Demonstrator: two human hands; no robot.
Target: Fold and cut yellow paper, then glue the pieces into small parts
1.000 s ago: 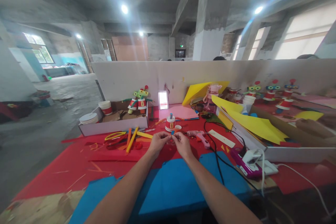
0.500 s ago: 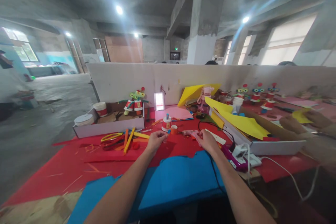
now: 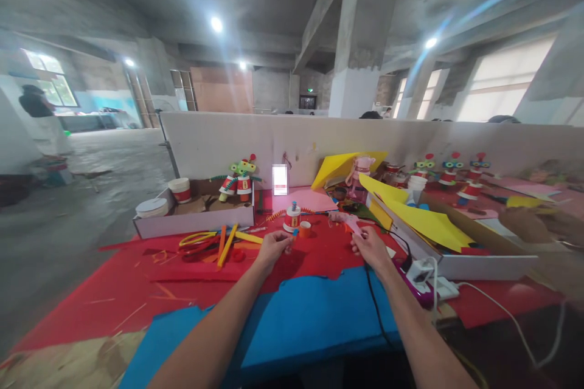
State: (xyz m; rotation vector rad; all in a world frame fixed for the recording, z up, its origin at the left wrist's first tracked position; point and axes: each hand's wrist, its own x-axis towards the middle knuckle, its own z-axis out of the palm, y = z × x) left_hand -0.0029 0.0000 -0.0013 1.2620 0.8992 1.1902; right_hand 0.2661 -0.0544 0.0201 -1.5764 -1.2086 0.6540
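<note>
My left hand (image 3: 275,248) is closed in a pinch on a small blue piece (image 3: 295,233), perhaps paper. My right hand (image 3: 371,248) is wrapped round the handle of a pink glue gun (image 3: 347,220), whose nozzle points left. Its dark cord (image 3: 375,304) hangs down past my wrist. Between and beyond my hands stands a white-and-red cup figure (image 3: 292,219) with coiled paper arms spread to both sides and a blue top. Just in front of it, at its right, sits a short orange paper ring or cup (image 3: 305,229).
Scissors (image 3: 196,239) and orange and yellow paper strips (image 3: 228,246) lie at left, before a white box (image 3: 196,228) with finished figures (image 3: 244,182). Blue paper (image 3: 319,310) covers the near edge. At right are another box (image 3: 488,266), a purple power strip (image 3: 417,292) and a co-worker's blurred arm (image 3: 524,225).
My right hand has lifted the glue gun from the table and turned its handle toward me. My left hand keeps its pinch almost in place. The view has shifted slightly.
</note>
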